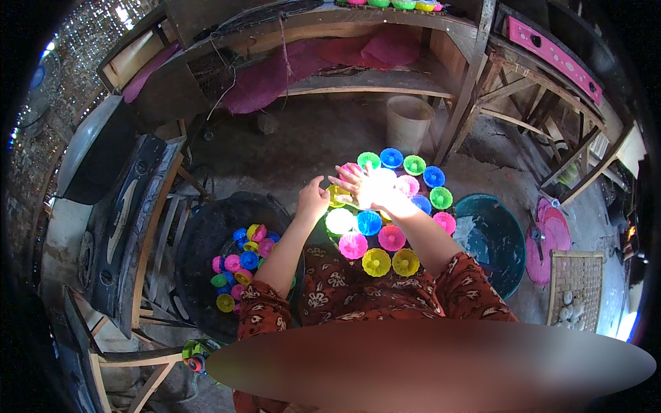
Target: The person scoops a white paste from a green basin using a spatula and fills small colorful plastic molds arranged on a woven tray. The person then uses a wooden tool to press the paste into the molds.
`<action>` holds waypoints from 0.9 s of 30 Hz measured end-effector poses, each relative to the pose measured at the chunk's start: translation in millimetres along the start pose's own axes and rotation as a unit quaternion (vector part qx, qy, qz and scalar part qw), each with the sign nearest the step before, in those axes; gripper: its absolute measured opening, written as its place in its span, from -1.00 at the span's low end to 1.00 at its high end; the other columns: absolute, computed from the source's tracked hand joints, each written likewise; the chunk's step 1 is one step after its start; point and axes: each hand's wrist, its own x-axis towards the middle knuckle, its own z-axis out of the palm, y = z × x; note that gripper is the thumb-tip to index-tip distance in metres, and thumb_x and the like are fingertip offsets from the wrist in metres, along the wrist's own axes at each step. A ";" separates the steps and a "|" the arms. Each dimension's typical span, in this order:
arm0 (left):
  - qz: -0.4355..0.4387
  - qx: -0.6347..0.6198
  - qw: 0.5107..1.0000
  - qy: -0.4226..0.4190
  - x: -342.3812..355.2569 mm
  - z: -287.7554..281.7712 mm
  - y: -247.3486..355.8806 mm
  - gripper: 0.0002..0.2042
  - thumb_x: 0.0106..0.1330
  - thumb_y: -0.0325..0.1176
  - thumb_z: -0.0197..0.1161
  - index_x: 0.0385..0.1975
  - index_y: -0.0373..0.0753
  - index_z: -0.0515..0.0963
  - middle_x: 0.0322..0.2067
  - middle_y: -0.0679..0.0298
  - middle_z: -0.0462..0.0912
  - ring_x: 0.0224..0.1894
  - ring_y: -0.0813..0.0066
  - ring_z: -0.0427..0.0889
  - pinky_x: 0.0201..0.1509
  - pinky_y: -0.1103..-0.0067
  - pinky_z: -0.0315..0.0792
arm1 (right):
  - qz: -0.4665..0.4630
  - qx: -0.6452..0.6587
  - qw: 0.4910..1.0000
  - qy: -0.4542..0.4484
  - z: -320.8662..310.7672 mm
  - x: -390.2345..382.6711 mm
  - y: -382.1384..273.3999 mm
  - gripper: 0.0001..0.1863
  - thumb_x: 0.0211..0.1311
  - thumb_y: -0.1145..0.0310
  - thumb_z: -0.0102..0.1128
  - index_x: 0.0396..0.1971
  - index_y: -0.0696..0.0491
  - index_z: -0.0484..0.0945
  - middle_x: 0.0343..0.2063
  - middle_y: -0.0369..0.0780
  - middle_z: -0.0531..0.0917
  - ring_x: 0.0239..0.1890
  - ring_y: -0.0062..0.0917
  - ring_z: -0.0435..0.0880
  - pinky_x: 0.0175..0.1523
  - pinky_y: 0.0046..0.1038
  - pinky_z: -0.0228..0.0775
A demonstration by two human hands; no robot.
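Note:
Small fluted plastic moulds in pink, yellow, green, blue and white are spread in front of me; among them are a blue mould and a pink mould. My right hand reaches over the far left of this group, fingers spread and partly washed out by bright light. A yellow mould lies under and beside its fingertips. Just left of that one, my left hand is raised with fingers slightly bent and apart, holding nothing that I can see. Whatever supports the moulds is mostly hidden.
A large black basin at left holds several loose coloured moulds. To the right stands a dark green tub. Beyond are a pale bucket and wooden shelving. A black stove is at far left, a woven panel at right.

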 end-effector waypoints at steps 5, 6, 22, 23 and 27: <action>0.034 -0.001 0.999 0.018 -12.9 -18.1 1.5 -0.52 0.12 -0.21 0.25 0.05 -0.23 0.38 -0.18 0.10 0.56 -0.16 0.23 0.56 -0.07 0.41 0.42 | 0.014 0.103 0.995 0.002 -31.5 -3.6 19.0 -0.35 0.26 -0.17 -0.27 0.30 -0.22 0.04 0.31 -0.18 0.06 0.35 -0.18 -0.02 0.25 0.19 -0.13; 0.061 0.019 0.998 0.002 -17.6 -24.0 2.1 -0.52 0.18 -0.16 0.21 0.07 -0.23 0.36 -0.04 0.04 0.48 -0.04 0.18 0.50 0.03 0.40 0.37 | 0.034 0.148 0.988 0.016 -45.0 -7.4 29.4 -0.36 0.27 -0.12 -0.24 0.30 -0.19 0.03 0.32 -0.15 0.04 0.35 -0.15 -0.04 0.25 0.17 -0.11; 0.241 0.133 0.944 -0.180 -48.1 -10.1 80.3 -0.45 0.23 -0.13 -0.01 0.25 -0.02 0.15 0.32 0.22 0.03 0.39 0.14 -0.15 0.22 -0.20 -0.24 | 0.170 0.102 0.974 -0.105 -79.6 -118.6 29.9 -0.35 0.17 -0.07 -0.02 0.23 -0.11 0.19 0.31 -0.19 0.09 0.38 -0.21 -0.14 0.29 0.21 -0.41; 0.246 0.133 0.943 -0.183 -48.2 -8.9 82.8 -0.45 0.23 -0.12 0.00 0.25 -0.01 0.16 0.31 0.23 0.04 0.39 0.13 -0.15 0.22 -0.21 -0.24 | 0.162 0.084 0.971 -0.152 -74.6 -117.7 25.5 -0.32 0.18 -0.06 -0.02 0.27 -0.13 0.12 0.31 -0.20 0.08 0.38 -0.22 -0.15 0.29 0.20 -0.46; 0.246 0.146 0.934 -0.212 -57.1 -7.4 83.6 -0.45 0.23 -0.11 0.00 0.25 -0.02 0.16 0.31 0.22 0.06 0.39 0.11 -0.16 0.19 -0.24 -0.24 | 0.141 0.101 0.974 -0.147 -60.2 -115.4 11.7 -0.34 0.17 -0.07 -0.02 0.26 -0.16 0.16 0.29 -0.23 0.15 0.38 -0.25 -0.10 0.29 0.21 -0.48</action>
